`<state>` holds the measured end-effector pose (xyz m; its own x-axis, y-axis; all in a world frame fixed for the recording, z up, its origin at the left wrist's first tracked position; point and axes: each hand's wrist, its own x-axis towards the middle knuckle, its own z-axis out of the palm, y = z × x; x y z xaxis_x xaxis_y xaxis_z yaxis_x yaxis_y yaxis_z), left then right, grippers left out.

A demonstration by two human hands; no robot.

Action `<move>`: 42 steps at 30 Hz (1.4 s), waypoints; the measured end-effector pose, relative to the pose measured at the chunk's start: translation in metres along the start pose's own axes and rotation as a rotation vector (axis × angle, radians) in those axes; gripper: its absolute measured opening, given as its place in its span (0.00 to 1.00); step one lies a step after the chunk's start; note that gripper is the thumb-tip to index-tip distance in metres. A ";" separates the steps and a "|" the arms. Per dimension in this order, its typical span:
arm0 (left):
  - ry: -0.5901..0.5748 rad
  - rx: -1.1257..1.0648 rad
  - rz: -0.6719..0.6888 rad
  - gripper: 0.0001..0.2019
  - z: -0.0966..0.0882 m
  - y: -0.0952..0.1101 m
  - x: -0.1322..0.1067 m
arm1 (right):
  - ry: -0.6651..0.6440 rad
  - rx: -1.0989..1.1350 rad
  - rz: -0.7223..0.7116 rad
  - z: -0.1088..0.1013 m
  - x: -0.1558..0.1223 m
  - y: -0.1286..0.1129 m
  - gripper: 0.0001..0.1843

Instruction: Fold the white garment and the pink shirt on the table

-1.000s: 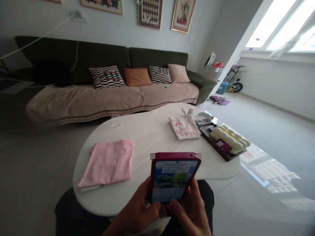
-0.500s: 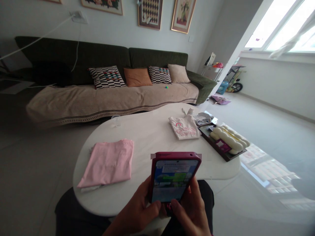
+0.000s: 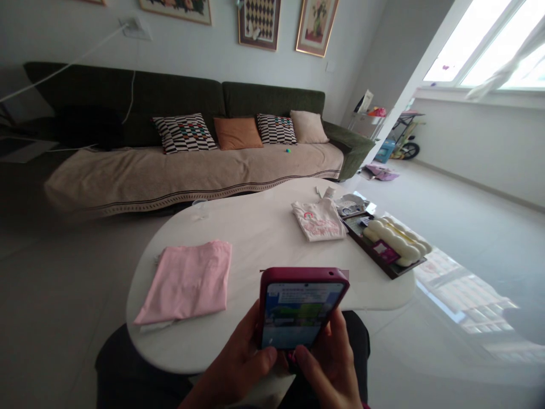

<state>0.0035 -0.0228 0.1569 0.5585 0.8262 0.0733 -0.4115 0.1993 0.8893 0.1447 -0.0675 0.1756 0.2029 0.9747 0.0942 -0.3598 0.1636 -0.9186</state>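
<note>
At nine o'clock from the phone, the folded pink cloth lies flat on the white table. The left hand, at eight, is curled round the phone's lower side; a light grip suits it. The phone itself, at the view's six o'clock, seems best kept at this upright tilt. The right hand, at five, grips its other side, thumb usefully free near the bottom edge. The tray sits at two.
</note>
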 end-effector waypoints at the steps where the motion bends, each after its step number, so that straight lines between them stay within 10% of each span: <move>1: 0.001 0.000 -0.003 0.28 0.000 0.000 0.000 | -0.003 -0.013 0.003 0.000 0.000 0.000 0.29; 42: -0.032 0.009 0.013 0.27 0.000 0.007 0.004 | -0.038 -0.140 0.005 -0.010 0.007 0.002 0.27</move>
<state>0.0032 -0.0179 0.1630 0.5760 0.8114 0.0993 -0.4123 0.1834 0.8924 0.1544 -0.0623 0.1706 0.1657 0.9810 0.1011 -0.2293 0.1381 -0.9635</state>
